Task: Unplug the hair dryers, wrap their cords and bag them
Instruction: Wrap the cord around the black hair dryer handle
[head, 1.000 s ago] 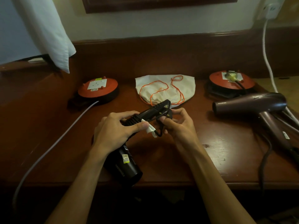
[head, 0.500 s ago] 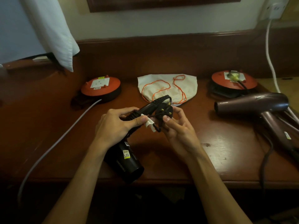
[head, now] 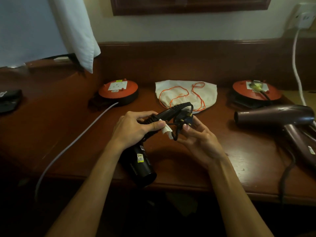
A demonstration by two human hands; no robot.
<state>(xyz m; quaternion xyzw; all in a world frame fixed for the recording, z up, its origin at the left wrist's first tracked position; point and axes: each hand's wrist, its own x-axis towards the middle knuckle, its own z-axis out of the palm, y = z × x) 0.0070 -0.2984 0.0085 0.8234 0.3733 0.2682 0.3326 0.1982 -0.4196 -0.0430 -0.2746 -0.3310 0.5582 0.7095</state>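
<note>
Bag (head: 186, 93) lies between two cord reels (head: 118, 92) (head: 256, 93); a hair dryer (head: 277, 117) lies right of it

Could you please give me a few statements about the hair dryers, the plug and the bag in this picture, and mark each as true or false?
1. The left hand grips the black hair dryer by its handle. True.
2. The right hand holds that dryer's plug. True.
3. The black hair dryer is already inside the white drawstring bag. False: the bag lies flat on the desk, behind the hands.
4. The maroon hair dryer is held up too. False: it lies on the desk, to the right.
</note>
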